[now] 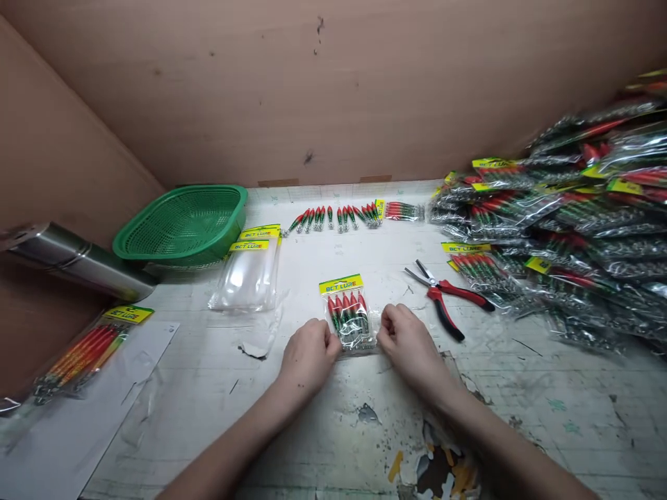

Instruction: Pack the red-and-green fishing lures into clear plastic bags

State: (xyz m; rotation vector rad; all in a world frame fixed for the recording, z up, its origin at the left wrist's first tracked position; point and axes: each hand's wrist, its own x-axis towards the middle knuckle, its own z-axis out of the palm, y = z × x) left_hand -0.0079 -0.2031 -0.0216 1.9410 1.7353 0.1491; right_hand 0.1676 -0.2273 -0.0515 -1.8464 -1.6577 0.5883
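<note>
A clear plastic bag of red and green fishing lures [348, 316] with a yellow header card lies flat on the table in front of me. My left hand [313, 347] is closed at its lower left edge, the fingers curled against the plastic. At the lower right edge, my right hand [404, 340] is likewise closed, its thumb and fingers pinching the side of the bag. The exact grip of the fingertips is partly hidden. Right of my right hand lies a pair of pliers [447, 295] with red and black handles, its jaws apart.
Loose lures [341, 218] lie in a row near the back wall. Flat header-card bags [244, 278] sit beside a green plastic basket [180, 253]. Packed lure bags [567, 222] are heaped at right. At left are a metal cylinder [83, 257] and an orange lure pack [88, 347].
</note>
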